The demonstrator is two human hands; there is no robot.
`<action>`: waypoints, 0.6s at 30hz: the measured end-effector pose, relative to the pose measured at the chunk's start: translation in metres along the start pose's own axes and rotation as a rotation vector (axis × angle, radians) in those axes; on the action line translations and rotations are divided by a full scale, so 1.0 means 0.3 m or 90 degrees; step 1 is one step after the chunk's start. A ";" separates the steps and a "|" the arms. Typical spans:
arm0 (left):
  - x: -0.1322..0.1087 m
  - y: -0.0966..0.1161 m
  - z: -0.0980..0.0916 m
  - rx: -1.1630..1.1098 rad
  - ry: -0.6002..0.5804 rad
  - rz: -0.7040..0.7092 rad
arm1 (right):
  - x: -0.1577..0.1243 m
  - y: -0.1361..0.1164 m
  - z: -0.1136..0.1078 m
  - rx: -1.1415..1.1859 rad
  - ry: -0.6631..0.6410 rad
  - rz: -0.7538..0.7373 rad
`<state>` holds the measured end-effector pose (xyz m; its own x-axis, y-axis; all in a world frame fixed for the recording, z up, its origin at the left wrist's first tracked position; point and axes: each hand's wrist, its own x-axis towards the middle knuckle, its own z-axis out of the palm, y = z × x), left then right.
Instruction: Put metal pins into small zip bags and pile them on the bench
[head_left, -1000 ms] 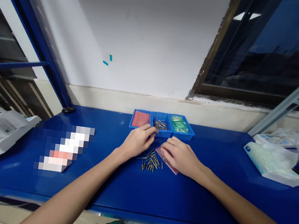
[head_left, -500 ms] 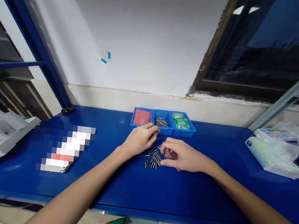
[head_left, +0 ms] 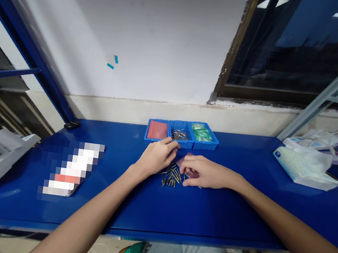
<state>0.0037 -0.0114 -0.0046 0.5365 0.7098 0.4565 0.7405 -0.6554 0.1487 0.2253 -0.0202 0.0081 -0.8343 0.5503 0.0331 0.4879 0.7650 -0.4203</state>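
Note:
On the blue table, a small heap of metal pop rivets point(head_left: 172, 177) lies between my two hands. My left hand point(head_left: 160, 154) rests at the heap's far left, its fingers curled together near the front of the middle bin; whatever they hold, if anything, is hidden. Over the right edge of the heap, my right hand point(head_left: 202, 171) has bent fingers, with the thumb apart from them. One rivet shows in front of that gap. A pink plastic bag point(head_left: 193, 174) lies under my right hand, mostly covered by it.
Three joined blue bins stand behind my hands: red sheets or bags point(head_left: 157, 130) on the left, loose rivets point(head_left: 179, 135) in the middle, green packets point(head_left: 201, 133) on the right. A tissue pack point(head_left: 305, 167) sits at right, a blurred-out object point(head_left: 72, 172) at left.
The whole view has shifted slightly, so the bins and table appear further left. My right hand has moved a little, and more of the pink bag shows behind it. The left hand stays put.

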 end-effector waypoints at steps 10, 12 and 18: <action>0.000 0.014 0.006 -0.026 -0.009 0.012 | -0.004 -0.027 -0.012 -0.010 -0.018 0.027; -0.001 0.015 0.008 -0.027 -0.007 0.014 | -0.004 -0.030 -0.014 -0.012 -0.025 0.027; 0.001 0.008 0.007 -0.019 -0.008 0.007 | -0.012 -0.021 -0.008 -0.032 -0.027 -0.001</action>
<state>0.0066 -0.0123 -0.0059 0.5502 0.7051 0.4473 0.7218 -0.6710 0.1698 0.2258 -0.0263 0.0128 -0.8447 0.5352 -0.0048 0.4978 0.7823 -0.3745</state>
